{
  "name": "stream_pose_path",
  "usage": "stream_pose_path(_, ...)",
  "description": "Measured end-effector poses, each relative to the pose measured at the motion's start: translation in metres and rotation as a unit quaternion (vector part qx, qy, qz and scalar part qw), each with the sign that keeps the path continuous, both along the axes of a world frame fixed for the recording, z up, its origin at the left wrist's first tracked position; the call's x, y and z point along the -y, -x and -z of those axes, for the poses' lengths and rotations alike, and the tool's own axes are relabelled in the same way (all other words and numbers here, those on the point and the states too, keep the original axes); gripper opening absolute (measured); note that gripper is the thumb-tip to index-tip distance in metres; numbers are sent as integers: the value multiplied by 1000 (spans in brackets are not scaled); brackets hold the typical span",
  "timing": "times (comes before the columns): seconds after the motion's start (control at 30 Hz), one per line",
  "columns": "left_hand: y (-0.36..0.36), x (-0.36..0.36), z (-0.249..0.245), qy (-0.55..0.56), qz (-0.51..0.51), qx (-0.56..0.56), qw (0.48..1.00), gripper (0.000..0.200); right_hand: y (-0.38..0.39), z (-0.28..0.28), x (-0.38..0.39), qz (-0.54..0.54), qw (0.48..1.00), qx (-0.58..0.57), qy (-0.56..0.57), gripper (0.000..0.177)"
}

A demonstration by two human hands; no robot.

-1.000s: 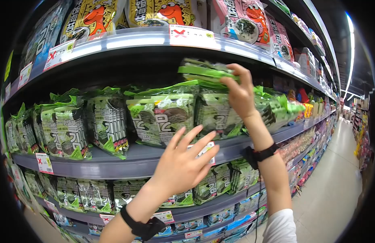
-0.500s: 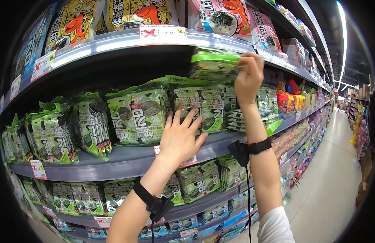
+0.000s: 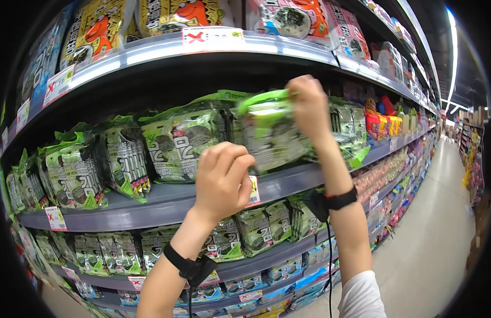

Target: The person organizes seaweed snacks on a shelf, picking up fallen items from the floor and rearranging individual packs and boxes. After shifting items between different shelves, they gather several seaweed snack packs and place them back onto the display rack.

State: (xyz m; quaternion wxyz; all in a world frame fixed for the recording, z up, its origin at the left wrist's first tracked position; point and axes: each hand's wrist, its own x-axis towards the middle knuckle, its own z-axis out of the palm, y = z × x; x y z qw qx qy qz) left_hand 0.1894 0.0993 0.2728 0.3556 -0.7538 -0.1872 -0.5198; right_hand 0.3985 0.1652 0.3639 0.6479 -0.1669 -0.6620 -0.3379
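My right hand (image 3: 309, 108) is closed on the upper right edge of a green pack of seaweed snacks (image 3: 274, 132). The pack hangs upright at the front of the middle shelf, slightly blurred, and covers part of the packs behind it. Left of it, my left hand (image 3: 221, 177) is held in front of the shelf edge with its fingers curled in and nothing showing in them. Behind that hand stands a large seaweed pack (image 3: 184, 140) in clear and green wrapping. A black strap with a small device sits on each wrist.
More seaweed packs (image 3: 75, 175) line the middle shelf (image 3: 134, 212) to the left, and others fill the shelf below. Overhead runs a shelf edge with price tags (image 3: 213, 40) and large bags (image 3: 187, 13). An aisle floor (image 3: 420, 228) stretches away at the right.
The seaweed pack in my right hand has come down and tipped from nearly flat to upright. My left hand has drawn back from the packs, its spread fingers now curled.
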Motion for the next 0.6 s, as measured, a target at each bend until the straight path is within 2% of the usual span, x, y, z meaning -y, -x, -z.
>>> stream_pose_path(0.03, -1, 3, -2, -43, 6, 7, 999, 24, 13, 7, -10, 23, 999, 22, 26, 11)
stream_pose_path(0.07, -6, 9, -7, -4, -12, -2, 1000, 32, 22, 14, -25, 53, 997, 18, 57, 9)
stream_pose_path(0.1, -7, 5, -9, 31, -44, -39, 998, 38, 26, 16, -37, 33, 999, 10, 36, 8)
stream_pose_path(0.2, -17, -13, -4, 39, -151, -61, 986, 47, 18, 19, -43, 32, 993, 32, 105, 9)
stream_pose_path(0.23, -19, -21, -1, 35, -184, -62, 980, 49, 14, 22, -33, 52, 989, 57, 126, 16)
stream_pose_path(0.27, -20, -23, 1, 46, -190, -54, 979, 50, 11, 26, -26, 40, 998, 58, -3, 27)
stream_pose_path(0.3, -21, -23, 0, 47, -190, -52, 979, 49, 6, 33, -5, 58, 997, 56, -23, 33)
stream_pose_path(0.47, -25, -29, -3, -50, -275, -73, 957, 44, -43, 124, 127, 62, 996, 70, -7, 28)
stream_pose_path(0.5, -25, -38, -6, -82, -203, -86, 972, 44, -59, 154, 154, 76, 994, 71, 21, 29)
stream_pose_path(0.53, -30, -39, -5, -112, -195, -97, 970, 43, -78, 182, 177, 102, 991, 60, 67, 29)
stream_pose_path(0.57, -26, -52, -16, -123, -137, -161, 970, 44, -99, 211, 199, 128, 985, 51, 107, 29)
stream_pose_path(0.6, -23, -65, -4, -102, -220, -221, 945, 47, -118, 240, 226, 169, 970, 27, 175, 31)
